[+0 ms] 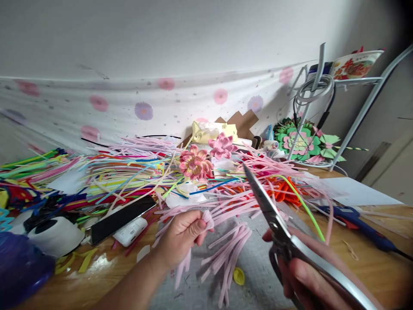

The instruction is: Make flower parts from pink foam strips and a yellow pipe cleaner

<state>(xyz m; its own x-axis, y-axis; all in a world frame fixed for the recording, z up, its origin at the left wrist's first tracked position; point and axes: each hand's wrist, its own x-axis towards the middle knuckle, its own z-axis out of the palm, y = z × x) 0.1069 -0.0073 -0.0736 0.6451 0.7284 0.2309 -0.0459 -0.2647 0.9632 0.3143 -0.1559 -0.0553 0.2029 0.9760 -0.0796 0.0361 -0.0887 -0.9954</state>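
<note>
Head view: your left grip (180,234) pinches pink stems (208,219); your right grip (305,276), right of them, holds scissors (266,204), seemingly trim-ready; cutting needs closing in.

Plain whitish wall (161,38), lower part behind a sagging white cloth (193,103) with pink and purple flower prints. Wood-grain tabletop (80,284) in front; I see glare on its left side. Metal-tube rack (358,81) at right, pale grey panel (393,146) beyond it. Wall bright mid-span, upper right corner dark.
</note>
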